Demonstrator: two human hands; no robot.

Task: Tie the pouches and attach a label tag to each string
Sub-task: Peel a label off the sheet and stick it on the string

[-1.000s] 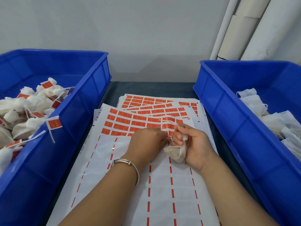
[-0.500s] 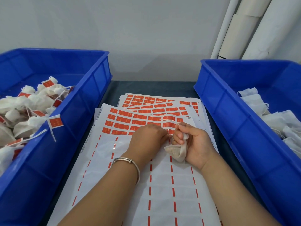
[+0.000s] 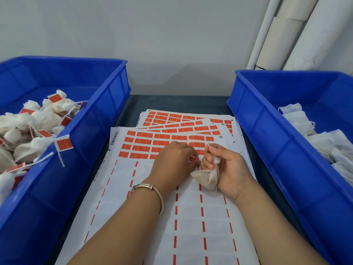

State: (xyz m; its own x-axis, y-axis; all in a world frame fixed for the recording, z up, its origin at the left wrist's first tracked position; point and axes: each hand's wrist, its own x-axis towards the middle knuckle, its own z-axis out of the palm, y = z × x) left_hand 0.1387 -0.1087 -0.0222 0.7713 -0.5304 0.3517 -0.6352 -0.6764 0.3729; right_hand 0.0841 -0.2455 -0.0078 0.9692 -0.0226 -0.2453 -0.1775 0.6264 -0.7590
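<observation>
My right hand (image 3: 227, 169) grips a small beige pouch (image 3: 207, 177) by its gathered neck, with its thin white string (image 3: 206, 144) looped up over my fingers. The pouch's filled end rests on the top label sheet (image 3: 172, 217). My left hand (image 3: 174, 163) lies palm down on that sheet, its fingertips pinching an orange label (image 3: 193, 159) at the edge of the remaining orange rows (image 3: 145, 142). The label is mostly hidden under my fingers. Both hands are close together, almost touching.
A blue bin (image 3: 107, 119) on the left holds several tied pouches with orange tags (image 3: 64, 144). A blue bin (image 3: 267, 131) on the right holds flat white pouches (image 3: 313, 134). More label sheets (image 3: 187, 119) are stacked behind. White rolls (image 3: 290, 33) lean on the wall.
My left fingertips have drawn slightly toward me with the orange label. My right hand has shifted a little right, holding the pouch as before.
</observation>
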